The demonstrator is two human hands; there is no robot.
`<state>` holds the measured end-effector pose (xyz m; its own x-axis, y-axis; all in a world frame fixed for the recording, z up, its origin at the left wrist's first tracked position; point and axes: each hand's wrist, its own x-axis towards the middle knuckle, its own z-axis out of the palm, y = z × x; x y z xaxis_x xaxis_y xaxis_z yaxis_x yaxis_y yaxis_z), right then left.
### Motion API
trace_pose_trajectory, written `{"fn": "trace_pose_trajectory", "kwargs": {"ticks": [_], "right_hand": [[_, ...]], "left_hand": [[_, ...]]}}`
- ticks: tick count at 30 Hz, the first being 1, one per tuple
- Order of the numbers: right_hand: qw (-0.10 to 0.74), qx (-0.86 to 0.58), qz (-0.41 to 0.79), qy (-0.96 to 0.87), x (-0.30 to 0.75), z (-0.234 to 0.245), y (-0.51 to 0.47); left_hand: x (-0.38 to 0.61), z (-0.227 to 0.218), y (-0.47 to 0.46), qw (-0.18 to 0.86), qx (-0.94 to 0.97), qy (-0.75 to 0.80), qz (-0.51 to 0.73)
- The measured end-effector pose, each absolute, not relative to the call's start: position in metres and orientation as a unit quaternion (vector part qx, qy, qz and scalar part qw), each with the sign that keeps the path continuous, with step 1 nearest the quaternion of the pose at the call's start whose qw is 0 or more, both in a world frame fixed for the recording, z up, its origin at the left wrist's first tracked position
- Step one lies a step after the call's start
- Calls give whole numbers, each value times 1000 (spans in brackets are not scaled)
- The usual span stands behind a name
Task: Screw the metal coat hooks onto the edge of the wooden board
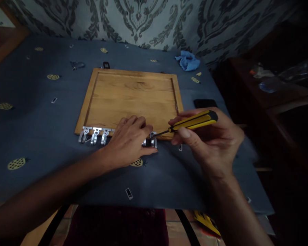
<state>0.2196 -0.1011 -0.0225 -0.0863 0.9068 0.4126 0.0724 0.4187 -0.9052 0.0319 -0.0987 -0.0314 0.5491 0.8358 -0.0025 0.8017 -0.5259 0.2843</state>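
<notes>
A wooden framed panel (128,99) lies flat on the table, with a row of silver metal hooks (95,135) along its near edge. My left hand (129,140) is bent over that edge, fingers on the wood and thumb alongside the hooks at the right, covering the middle of the row. Between the fingers and thumb of my right hand (213,147) is a yellow and black screwdriver (193,121), pointing left. Its tip meets the rightmost hook's mount; the screw there is too small to make out.
A blue patterned cloth (53,147) covers the table. A crumpled blue rag (188,61) lies at the back right, and a flat black object (205,103) sits beyond my right hand. Behind the panel are a small metallic item (77,65) and a dark rectangular loop (106,65).
</notes>
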Motion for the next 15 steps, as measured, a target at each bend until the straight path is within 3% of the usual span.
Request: {"fn": "trace_pose_trajectory", "kwargs": {"ticks": [5, 15], "right_hand": [[555, -376, 357, -651, 217, -22, -103], [661, -370, 258, -600, 218, -30, -101]], "left_hand": [[31, -33, -100, 126, 873, 464, 77], [32, -34, -99, 125, 873, 465, 77]]}}
